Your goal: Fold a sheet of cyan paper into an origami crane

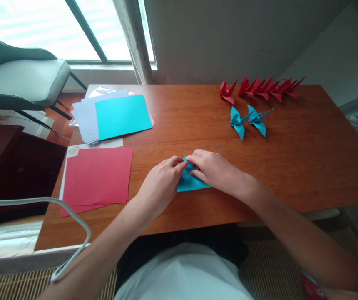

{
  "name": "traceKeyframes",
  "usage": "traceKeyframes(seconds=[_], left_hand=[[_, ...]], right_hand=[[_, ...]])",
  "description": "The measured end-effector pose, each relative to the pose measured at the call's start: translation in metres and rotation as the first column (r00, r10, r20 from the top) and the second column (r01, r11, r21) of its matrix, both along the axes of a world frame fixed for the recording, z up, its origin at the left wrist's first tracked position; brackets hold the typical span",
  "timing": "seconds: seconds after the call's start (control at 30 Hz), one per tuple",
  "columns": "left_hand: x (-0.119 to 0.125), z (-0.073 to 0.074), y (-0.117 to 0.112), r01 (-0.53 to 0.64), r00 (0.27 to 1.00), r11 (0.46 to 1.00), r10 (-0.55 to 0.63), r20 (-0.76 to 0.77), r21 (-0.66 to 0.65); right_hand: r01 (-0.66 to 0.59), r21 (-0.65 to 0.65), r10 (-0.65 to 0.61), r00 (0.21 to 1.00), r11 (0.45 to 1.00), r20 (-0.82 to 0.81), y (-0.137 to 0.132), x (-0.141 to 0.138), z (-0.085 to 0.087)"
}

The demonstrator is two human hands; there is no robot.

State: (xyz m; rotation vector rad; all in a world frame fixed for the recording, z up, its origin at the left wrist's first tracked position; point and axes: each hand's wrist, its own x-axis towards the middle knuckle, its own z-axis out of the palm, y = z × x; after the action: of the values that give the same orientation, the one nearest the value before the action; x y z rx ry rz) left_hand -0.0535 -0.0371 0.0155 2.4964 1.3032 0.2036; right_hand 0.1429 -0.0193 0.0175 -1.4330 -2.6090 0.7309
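A folded sheet of blue origami paper (192,182) lies near the front edge of the wooden table, its wide side towards me and its narrow tip pointing away. My left hand (166,177) pinches it on the left, close to the tip. From the right, my right hand (208,166) grips the same paper with bent fingers, its fingertips almost meeting those of the left. Both hands cover parts of the paper, so the exact folds under them are hidden.
Red paper sheets (98,177) and a stack topped with blue paper (121,116) lie on the left of the table (179,125). Several red paper cranes (268,88) stand at the back right, with two blue paper cranes (237,123) before them. A white cable (73,212) hangs at lower left.
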Motion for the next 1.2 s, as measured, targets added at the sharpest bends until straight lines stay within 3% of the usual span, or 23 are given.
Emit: traceKeyframes(seconds=[0.47, 0.67, 1.2], left_hand=[[-0.007, -0.004, 0.005, -0.004, 0.996, 0.998, 0.009, 0.088, -0.058], [0.0, -0.004, 0.003, -0.055, 0.997, 0.995, 0.059, 0.041, -0.081], [0.0, 0.001, 0.0, 0.0, 1.0, 0.995, -0.003, -0.03, -0.099]], right_hand=[[0.01, -0.021, -0.009, 1.0, 1.0, 0.023, -0.002, -0.003, 0.005], [0.029, -0.027, -0.029, 1.0, 0.999, 0.006, -0.004, -0.003, 0.001], [0.004, -0.056, -0.006, 0.999, 0.998, -0.037, -0.007, -0.001, -0.002]])
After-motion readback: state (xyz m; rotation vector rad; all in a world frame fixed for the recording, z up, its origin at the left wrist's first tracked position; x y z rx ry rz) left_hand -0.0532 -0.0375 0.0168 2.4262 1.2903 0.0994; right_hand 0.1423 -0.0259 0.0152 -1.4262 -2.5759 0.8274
